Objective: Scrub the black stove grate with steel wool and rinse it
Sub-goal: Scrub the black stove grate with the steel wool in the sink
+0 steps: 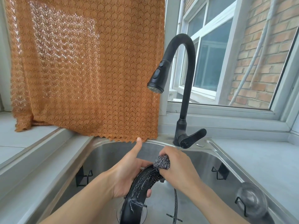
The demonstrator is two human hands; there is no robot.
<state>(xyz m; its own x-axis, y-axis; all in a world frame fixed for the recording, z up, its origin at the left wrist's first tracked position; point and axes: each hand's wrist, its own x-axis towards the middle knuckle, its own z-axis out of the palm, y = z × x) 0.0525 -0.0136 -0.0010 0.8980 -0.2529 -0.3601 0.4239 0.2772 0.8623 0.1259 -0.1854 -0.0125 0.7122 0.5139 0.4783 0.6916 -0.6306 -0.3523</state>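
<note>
Scrubbing over a steel sink, a person's right hand closes around a wad of steel wool and presses it onto the top of the black stove grate, which is held on edge above the basin. The left hand, just beside the right, clamps the ring's rim with curled fingers, its thumb lifted clear and pointing up. White suds streak the grate below both hands. To do this step well, the gripping hand would likely need to brace firmly while the wool works in short, hard strokes along the curve, turning the ring bit by bit. Beyond the hands, the black faucet shows no visible stream, so rinsing appears not yet begun.
</note>
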